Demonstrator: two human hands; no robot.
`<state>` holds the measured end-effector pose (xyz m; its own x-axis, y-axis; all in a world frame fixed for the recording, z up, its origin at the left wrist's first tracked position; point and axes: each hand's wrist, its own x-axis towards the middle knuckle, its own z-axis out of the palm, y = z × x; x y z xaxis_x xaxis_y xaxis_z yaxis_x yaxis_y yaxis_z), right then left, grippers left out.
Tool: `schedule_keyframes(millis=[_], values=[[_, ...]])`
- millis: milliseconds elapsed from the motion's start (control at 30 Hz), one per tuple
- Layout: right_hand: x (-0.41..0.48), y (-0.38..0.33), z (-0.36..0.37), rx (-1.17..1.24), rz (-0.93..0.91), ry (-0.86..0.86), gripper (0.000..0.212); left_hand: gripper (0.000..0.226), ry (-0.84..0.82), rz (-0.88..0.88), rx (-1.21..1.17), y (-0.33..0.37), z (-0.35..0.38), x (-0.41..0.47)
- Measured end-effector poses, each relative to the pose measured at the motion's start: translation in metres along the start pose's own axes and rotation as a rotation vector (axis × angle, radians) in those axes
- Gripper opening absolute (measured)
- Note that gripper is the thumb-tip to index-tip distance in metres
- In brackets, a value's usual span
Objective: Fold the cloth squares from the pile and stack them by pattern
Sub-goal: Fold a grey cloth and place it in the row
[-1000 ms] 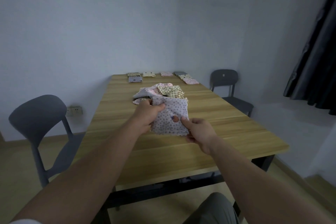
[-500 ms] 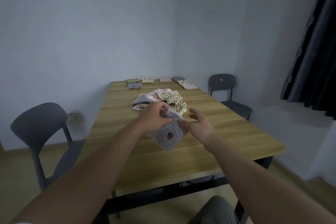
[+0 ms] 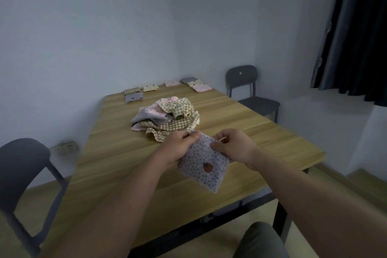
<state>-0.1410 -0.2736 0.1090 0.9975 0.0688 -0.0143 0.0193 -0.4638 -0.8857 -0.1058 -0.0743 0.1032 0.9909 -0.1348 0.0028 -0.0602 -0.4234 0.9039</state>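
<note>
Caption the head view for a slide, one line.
Both hands, left and right, hold a dotted cloth above the table, with the pile beyond.

Plain room, bare walls, wooden table (image 3: 117, 153), grey chairs (image 3: 249, 90), dark curtain (image 3: 356, 27)

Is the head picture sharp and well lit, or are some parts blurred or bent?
Head view: dim, bluish light, no glare; the dotted cloth in both hands is readable; the far folded stacks are soft; the wide lens bends the curtain and wall edges.
</note>
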Motion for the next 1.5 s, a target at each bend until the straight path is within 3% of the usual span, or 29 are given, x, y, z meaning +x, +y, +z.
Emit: schedule_keyframes(millis=[133, 267, 500, 734, 967, 1267, 1501], values=[[0.033, 0.01, -0.036, -0.161, 0.012, -0.03, 0.02, 0.031, -0.013, 0.015, 0.026, 0.011, 0.023, 0.035], [0.087, 0.047, -0.101, -0.13, 0.06, -0.078, 0.022, 0.025, -0.025, 0.077, 0.143, 0.039, 0.068, 0.097], [0.163, 0.084, -0.207, -0.29, -0.04, -0.047, 0.019, 0.014, 0.001, 0.044, 0.224, 0.096, 0.119, 0.178], [0.215, 0.014, -0.287, -0.386, -0.052, -0.149, 0.015, 0.012, 0.049, -0.054, 0.219, 0.182, 0.107, 0.213], [0.253, -0.102, -0.357, -0.321, 0.107, -0.217, 0.006, 0.007, 0.083, -0.188, 0.146, 0.291, 0.062, 0.246], [0.303, -0.09, -0.418, -0.401, 0.09, -0.242, 0.006, 0.009, 0.11, -0.216, 0.036, 0.326, 0.106, 0.302], [0.353, -0.04, -0.493, -0.405, -0.052, -0.372, 0.007, 0.01, 0.269, -0.328, -0.03, 0.363, 0.187, 0.344]])
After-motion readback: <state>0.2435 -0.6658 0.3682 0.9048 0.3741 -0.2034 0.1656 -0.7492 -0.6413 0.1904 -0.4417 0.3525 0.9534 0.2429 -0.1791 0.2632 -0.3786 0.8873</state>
